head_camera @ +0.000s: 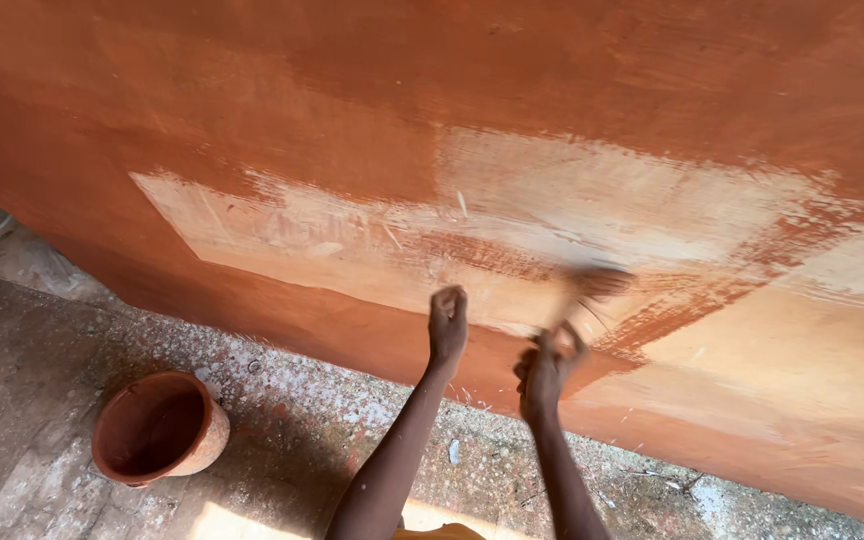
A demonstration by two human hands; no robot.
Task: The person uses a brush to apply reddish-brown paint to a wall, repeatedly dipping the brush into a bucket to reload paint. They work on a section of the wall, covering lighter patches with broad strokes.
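- Well off to the left of our fingers, a reddish bowl [159, 428] is sitting on the speckled floor [282, 420], its inside stained the same colour as the coat on the board.
- Our left hand [448, 322] is hovering free just in front of the big wooden board [372, 120], its fingers curled together into a loose fist, holding nothing that we can see.
- Our right hand [544, 372] is gripping the handle of a brush [592, 290], fingers clamped round it, and the bristles are sweeping over the board just above and to the right of them.
- We judge that we are midway through spreading the reddish stain: a pale, uncoated patch [592, 215] is lying above the fingers and running right.
- The next move, as we see it, is calling for even strokes across that pale patch.
- The brush head is blurring with motion, so we cannot tell its shape; the board's edges are running out of the frame.
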